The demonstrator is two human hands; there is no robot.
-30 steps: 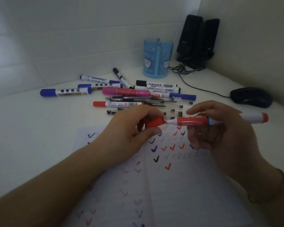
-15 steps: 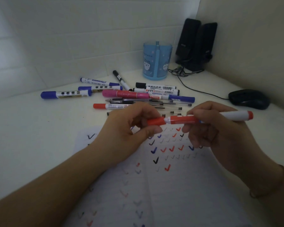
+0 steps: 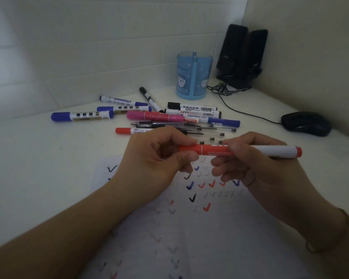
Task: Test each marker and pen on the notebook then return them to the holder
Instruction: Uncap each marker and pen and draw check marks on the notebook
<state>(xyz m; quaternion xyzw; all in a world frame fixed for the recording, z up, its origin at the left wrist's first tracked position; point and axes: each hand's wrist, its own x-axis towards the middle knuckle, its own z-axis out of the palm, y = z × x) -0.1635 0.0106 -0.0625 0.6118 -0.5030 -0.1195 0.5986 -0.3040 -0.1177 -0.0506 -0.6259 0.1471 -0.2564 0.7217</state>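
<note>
The red marker lies crosswise above the notebook, its long axis running left to right, the white barrel and red end plug sticking out past the right hand. Its red cap sits on the left end, seated flush against the barrel as far as the view shows — a thin pale line marks the joint. The left hand pinches that cap, thumb below and fingers curled over the top; the right hand grips the barrel, fingers clamped round it just right of the joint. So both hands hold the same marker, end to end, close together.

Judging from the closed cap, the marker looks ready to go to the holder, which stands upright beyond the marker, at the back of the desk — the right hand, holding the barrel, seems better placed to carry it there.

Between marker and holder lies a loose heap of markers and pens, most of them roughly parallel to the red marker. The notebook page under the hands carries rows of red, blue and black ticks.
</note>
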